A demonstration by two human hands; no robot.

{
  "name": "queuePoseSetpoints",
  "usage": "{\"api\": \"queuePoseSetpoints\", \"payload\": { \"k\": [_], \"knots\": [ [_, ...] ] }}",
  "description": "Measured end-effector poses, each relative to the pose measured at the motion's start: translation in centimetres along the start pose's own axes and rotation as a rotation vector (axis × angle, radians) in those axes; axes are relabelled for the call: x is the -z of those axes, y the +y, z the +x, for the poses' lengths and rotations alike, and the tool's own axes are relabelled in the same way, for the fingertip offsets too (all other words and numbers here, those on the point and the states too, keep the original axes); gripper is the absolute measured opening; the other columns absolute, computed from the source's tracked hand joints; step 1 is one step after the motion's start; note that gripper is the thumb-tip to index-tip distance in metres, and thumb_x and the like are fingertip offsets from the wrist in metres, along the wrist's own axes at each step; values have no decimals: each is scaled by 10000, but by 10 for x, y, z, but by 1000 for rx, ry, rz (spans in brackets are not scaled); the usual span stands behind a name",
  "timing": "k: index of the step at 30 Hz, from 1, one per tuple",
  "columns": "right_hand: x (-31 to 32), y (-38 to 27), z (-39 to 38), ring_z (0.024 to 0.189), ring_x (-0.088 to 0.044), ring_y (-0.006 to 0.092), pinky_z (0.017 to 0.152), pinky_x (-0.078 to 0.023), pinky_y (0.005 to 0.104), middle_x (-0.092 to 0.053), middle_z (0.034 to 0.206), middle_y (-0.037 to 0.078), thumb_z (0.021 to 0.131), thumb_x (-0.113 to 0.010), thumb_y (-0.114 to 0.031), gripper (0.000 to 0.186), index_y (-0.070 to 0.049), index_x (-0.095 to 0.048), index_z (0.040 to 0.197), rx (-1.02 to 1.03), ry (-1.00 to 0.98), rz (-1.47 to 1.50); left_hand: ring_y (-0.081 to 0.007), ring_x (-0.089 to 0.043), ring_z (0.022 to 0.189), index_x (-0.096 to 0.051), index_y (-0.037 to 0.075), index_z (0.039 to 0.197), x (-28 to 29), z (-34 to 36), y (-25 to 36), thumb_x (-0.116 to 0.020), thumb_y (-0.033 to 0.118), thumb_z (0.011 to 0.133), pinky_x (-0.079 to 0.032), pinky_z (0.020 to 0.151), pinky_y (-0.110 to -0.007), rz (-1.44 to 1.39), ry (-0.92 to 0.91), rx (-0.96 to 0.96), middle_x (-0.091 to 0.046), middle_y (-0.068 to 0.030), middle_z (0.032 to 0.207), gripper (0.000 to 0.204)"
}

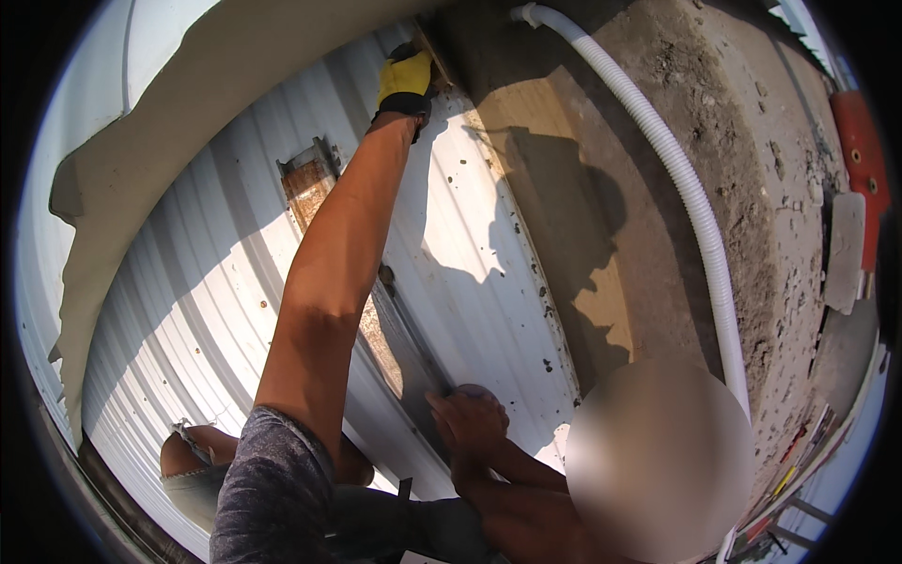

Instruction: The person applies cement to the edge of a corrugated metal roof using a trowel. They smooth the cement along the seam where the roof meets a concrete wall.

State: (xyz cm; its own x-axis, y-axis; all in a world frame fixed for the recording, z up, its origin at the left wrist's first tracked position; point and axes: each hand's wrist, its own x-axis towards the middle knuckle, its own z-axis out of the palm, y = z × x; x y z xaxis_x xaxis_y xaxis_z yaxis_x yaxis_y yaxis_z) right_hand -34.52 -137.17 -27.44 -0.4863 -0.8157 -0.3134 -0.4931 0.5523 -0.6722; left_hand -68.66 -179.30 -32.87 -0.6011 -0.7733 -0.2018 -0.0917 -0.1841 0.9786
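My left arm, in a grey sleeve, stretches up across a white ribbed metal sheet (451,235). At the sheet's far edge, my left hand (406,80) wears a yellow and black glove. Its fingers look curled in against a dark edge (434,54) there, and what they grip is mostly hidden. Beneath my forearm a rusty metal channel (305,188) and a dark grey bar (413,338) lie along the sheet. Another person's bare hand (470,423) rests by the lower end of that bar. My right hand does not show.
A co-worker (536,517) crouches close at the lower right. Along the right runs a white corrugated hose (658,132) over a rough concrete ledge (742,160). A red metal part (860,160) stands at the far right. A pale, jagged-edged sheet (160,122) curves across the upper left.
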Motion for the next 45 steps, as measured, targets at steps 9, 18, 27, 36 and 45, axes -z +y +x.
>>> {"api": "queuePoseSetpoints", "payload": {
  "k": [9,18,27,36,45],
  "knots": [
    [-19,17,-3,808,-690,290,741,-497,512,-705,891,80,951,-630,-270,361,-147,-678,1286,3,-4,-3,-285,-696,1073,-701,29,1261,-7,-46,-5,-658,280,864,-515,951,-337,146,59,-53,-750,-156,1170,472],
    [0,1,5,833,-694,321,758,-509,535,-706,927,126,977,-597,-280,413,-143,-620,1366,25,-34,-32,-170,-686,962,-667,30,1291,7,-83,3,-676,211,889,-531,840,-300,160,118,-105,-748,-113,1084,441],
    [-7,5,3,782,-717,289,695,-546,476,-724,896,75,959,-634,-303,379,-193,-671,1319,87,66,-81,-152,-666,880,-683,24,1257,16,-63,11,-691,205,920,-525,792,-278,-40,75,-191,-744,-72,1034,383],
    [-6,3,2,751,-702,275,674,-537,468,-706,859,60,945,-669,-252,355,-164,-683,1288,110,128,-85,-190,-683,1035,-623,38,1387,-6,-70,8,-708,263,897,-519,914,-289,32,84,-166,-741,-124,1154,546],
    [-7,5,4,785,-705,280,707,-537,466,-706,885,76,950,-656,-252,371,-176,-666,1312,103,92,-114,-337,-665,1182,-625,26,1377,-35,-83,7,-694,331,852,-504,1024,-382,122,38,-134,-706,-198,1264,611]
  ]
}}
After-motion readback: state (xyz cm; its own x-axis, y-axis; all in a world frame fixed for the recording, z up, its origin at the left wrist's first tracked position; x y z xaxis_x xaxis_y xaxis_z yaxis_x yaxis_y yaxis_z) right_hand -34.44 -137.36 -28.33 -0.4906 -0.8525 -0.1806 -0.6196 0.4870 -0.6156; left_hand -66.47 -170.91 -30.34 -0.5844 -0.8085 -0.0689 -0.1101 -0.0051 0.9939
